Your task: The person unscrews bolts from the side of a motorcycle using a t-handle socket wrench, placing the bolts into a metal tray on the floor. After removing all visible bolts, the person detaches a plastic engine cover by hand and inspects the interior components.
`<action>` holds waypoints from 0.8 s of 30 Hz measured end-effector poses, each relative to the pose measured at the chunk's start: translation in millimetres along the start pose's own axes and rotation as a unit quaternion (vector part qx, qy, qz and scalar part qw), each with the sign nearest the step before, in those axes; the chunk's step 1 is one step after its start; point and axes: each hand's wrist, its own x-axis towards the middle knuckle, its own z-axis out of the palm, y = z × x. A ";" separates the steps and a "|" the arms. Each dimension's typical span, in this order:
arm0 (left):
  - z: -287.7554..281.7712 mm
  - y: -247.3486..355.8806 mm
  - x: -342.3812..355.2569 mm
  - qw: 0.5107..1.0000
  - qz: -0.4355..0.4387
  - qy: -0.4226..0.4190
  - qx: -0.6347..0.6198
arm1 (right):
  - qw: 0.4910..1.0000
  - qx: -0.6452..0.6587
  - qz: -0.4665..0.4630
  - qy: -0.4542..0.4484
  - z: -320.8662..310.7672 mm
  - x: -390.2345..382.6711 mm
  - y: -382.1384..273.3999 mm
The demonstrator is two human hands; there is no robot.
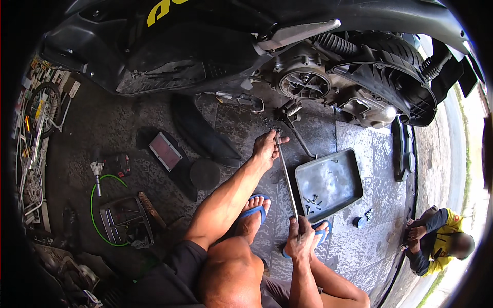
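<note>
I squat beside a black scooter with its engine fan cover exposed. A long thin metal rod tool runs from my right hand, which grips its near end above my sandalled foot, up to my left hand, which pinches its far tip near small dark bits on the ground under the engine. A grey metal tray with several small screws lies just right of the rod.
A black panel, a red air filter and a round black lid lie left of my arm. An air tool with green hose and a wire basket sit further left. Another person in yellow crouches at right.
</note>
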 end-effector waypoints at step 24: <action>60.1 49.4 15.0 0.985 0.167 0.033 0.011 | 0.997 0.078 -0.014 0.013 5.0 64.3 -61.3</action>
